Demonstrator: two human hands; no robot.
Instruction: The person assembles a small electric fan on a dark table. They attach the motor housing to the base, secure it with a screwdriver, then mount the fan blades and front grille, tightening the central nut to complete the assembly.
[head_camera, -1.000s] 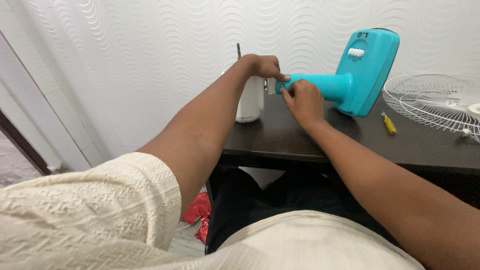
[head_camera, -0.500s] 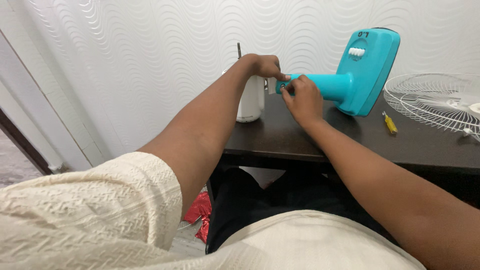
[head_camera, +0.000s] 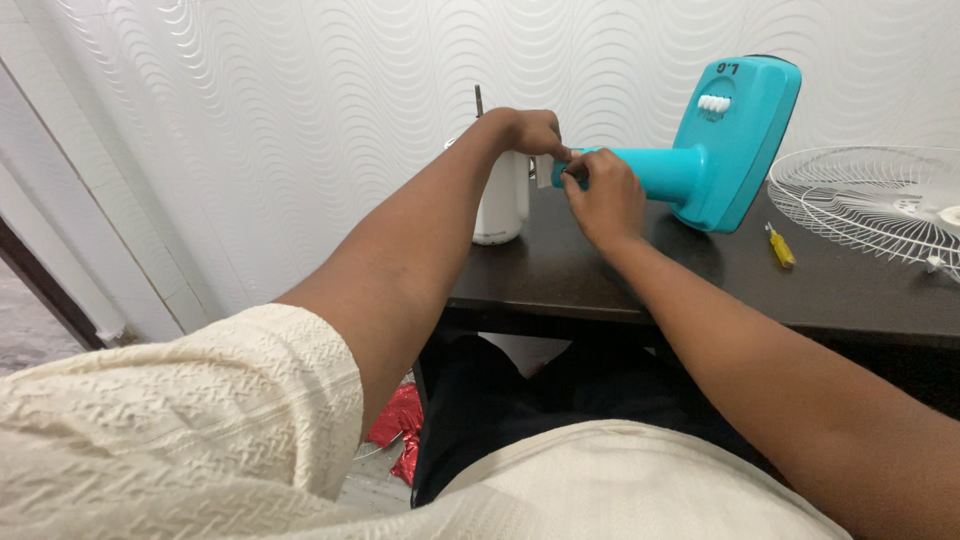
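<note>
A turquoise fan stand (head_camera: 705, 150) lies on its side on the dark table (head_camera: 600, 275), its neck pointing left toward a white motor housing (head_camera: 503, 205). My left hand (head_camera: 530, 132) grips the joint where the neck meets the white housing, thumb pressed on the neck's end. My right hand (head_camera: 603, 198) pinches something small at that same joint; what it pinches is hidden by the fingers. A thin metal shaft (head_camera: 478, 100) sticks up behind the left hand.
A white wire fan grille (head_camera: 870, 200) lies at the table's right end. A small yellow screwdriver (head_camera: 779, 246) rests between the grille and the turquoise base. Red foil (head_camera: 395, 425) lies on the floor under the table. A wavy white wall stands close behind.
My right hand has shifted slightly up along the neck's end, its fingers turning at the joint. The left hand and the fan stand have stayed put.
</note>
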